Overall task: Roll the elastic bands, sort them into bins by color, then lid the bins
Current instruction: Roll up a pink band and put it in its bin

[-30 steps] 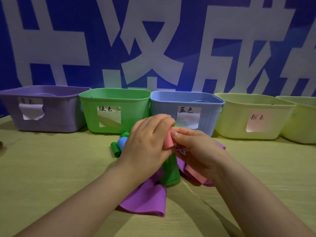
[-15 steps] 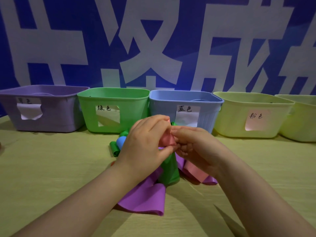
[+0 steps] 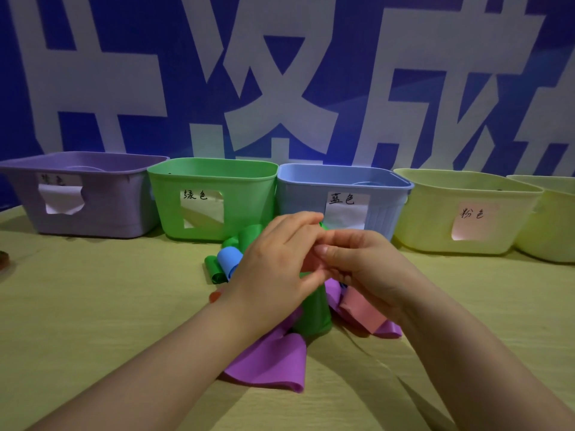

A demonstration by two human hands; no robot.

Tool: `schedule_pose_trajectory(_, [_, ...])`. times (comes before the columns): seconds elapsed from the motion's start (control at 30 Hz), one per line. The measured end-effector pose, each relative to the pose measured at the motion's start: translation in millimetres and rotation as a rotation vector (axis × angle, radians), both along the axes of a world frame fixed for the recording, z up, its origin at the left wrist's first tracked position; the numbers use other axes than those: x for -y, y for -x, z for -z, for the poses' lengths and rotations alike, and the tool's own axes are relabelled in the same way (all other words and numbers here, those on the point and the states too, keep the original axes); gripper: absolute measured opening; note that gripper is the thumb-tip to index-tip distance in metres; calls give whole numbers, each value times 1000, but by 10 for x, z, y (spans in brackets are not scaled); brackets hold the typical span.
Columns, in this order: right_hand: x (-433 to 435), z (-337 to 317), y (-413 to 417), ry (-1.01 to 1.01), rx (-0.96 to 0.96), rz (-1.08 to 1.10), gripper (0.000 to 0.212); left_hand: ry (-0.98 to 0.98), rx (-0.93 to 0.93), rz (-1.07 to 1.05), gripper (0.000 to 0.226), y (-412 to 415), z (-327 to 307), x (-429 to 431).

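Bins [image 3: 249, 197] stand unlidded in a row beyond the fingers. Loose bands [image 3: 270, 359], purple, green and blue, lie beneath them, unsorted. Left hand [image 3: 280, 265] and right hand [image 3: 364, 265] pinch a pink band [image 3: 308, 263] between curled fingertips, seemingly part-rolled. Most rolling, all sorting visible here and lidding look undone.

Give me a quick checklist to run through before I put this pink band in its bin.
1. pink band pinched by left hand and right hand: ok.
2. Band rolled all the way: cannot tell, fingers hide it.
3. yellow bin labelled 粉色 found, right of the blue bin: ok.
4. That bin's top open, no lid on: ok.
5. Band free of the green band and purple band underneath: cannot tell.
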State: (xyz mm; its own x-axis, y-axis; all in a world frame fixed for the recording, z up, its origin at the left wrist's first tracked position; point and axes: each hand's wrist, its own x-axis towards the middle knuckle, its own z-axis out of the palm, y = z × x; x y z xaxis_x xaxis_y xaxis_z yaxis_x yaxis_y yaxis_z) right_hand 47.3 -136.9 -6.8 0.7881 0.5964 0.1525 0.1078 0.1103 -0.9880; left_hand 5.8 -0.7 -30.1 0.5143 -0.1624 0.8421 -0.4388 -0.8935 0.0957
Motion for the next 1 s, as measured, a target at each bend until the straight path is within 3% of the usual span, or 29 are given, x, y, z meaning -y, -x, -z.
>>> schedule_pose_trajectory(0.2, [-5, -24, 24, -38, -51, -82, 25, 48, -22, 10, 39, 9, 17, -21])
schedule_pose_trajectory(0.4, [17, -27, 30, 24, -41, -98, 14, -1, -10, 10, 42, 3, 7, -6])
schedule_pose_trajectory(0.67, [8, -18, 16, -19, -37, -4, 17, 21, -98, 80, 49, 14, -8, -4])
schedule_pose_trajectory(0.8, [8, -37, -3, -11, -66, 33, 20, 32, -136, 107, 36, 10, -7, -29])
schedule_pose_trajectory(1.0, [47, -48, -9, 31, -71, -19, 17, -5, -134, 65, 40, -13, 4, -69])
